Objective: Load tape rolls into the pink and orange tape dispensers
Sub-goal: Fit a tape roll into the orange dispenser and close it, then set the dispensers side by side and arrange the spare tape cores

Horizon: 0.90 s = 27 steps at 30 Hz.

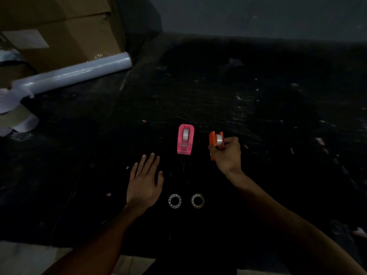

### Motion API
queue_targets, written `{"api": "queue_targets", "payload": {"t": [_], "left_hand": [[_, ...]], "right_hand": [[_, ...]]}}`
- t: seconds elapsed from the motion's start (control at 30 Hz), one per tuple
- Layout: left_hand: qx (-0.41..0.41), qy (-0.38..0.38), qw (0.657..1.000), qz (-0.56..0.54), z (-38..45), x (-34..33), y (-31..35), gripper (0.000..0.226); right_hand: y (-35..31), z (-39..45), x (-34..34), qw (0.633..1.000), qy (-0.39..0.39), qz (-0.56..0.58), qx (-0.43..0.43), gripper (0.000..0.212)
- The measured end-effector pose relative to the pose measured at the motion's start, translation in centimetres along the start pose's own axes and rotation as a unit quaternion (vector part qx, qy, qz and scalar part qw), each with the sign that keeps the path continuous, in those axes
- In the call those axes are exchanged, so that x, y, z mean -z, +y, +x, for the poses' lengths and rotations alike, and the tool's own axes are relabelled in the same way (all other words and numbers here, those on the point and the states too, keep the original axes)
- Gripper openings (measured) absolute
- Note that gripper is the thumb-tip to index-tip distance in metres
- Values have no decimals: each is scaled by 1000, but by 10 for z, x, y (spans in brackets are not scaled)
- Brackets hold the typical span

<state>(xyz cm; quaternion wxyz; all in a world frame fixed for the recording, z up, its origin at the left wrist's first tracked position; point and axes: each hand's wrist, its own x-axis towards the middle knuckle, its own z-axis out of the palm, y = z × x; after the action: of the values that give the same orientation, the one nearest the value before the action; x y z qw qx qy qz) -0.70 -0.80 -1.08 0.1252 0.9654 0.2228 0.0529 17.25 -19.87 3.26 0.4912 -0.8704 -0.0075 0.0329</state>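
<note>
Dark desk [248,108], scuffed; cardboard boxes [59,26] and one long white film roll [75,73] far left. Two dispensers: the pink dispenser [185,139] stands on the desk with a tape roll [185,135] seated, so looks loaded; the orange dispenser [212,142] is gripped in the right hand [228,153], a second roll [219,139] sitting in it, seating probably being finished. Left hand [145,181] flat, fingers spread, empty. Two bare ring cores [175,201] lie near the front edge. Task appears nearly done.
</note>
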Motion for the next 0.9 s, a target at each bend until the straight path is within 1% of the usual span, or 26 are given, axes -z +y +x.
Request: {"api": "queue_targets", "payload": {"t": [0.13, 0.23, 0.4, 0.53, 0.67, 0.73, 0.8, 0.9], "left_hand": [[0, 0, 1000, -5, 0, 0, 0, 60], [0, 2, 1000, -12, 1, 0, -1, 60], [-2, 5, 1000, -17, 1, -1, -3, 58], [-7, 18, 1000, -16, 1, -2, -3, 58], [-9, 15, 1000, -12, 1, -2, -4, 57], [-10, 16, 1000, -16, 1, -2, -6, 56], [-14, 26, 999, -27, 1, -1, -7, 56], [-26, 44, 997, -63, 0, 0, -8, 53]], "right_hand": [[-8, 15, -19, 1000, 12, -6, -7, 44], [-10, 20, -27, 1000, -2, -20, -14, 45], [-10, 17, -32, 999, -6, -51, -9, 46], [-10, 14, -34, 998, 0, -56, -5, 51], [-11, 10, -30, 999, -15, -25, -44, 62], [-6, 1, -22, 999, -11, 6, -45, 62], [5, -14, -10, 1000, -9, 2, -7, 58], [30, -41, 6, 994, -25, -34, 101, 43]]}}
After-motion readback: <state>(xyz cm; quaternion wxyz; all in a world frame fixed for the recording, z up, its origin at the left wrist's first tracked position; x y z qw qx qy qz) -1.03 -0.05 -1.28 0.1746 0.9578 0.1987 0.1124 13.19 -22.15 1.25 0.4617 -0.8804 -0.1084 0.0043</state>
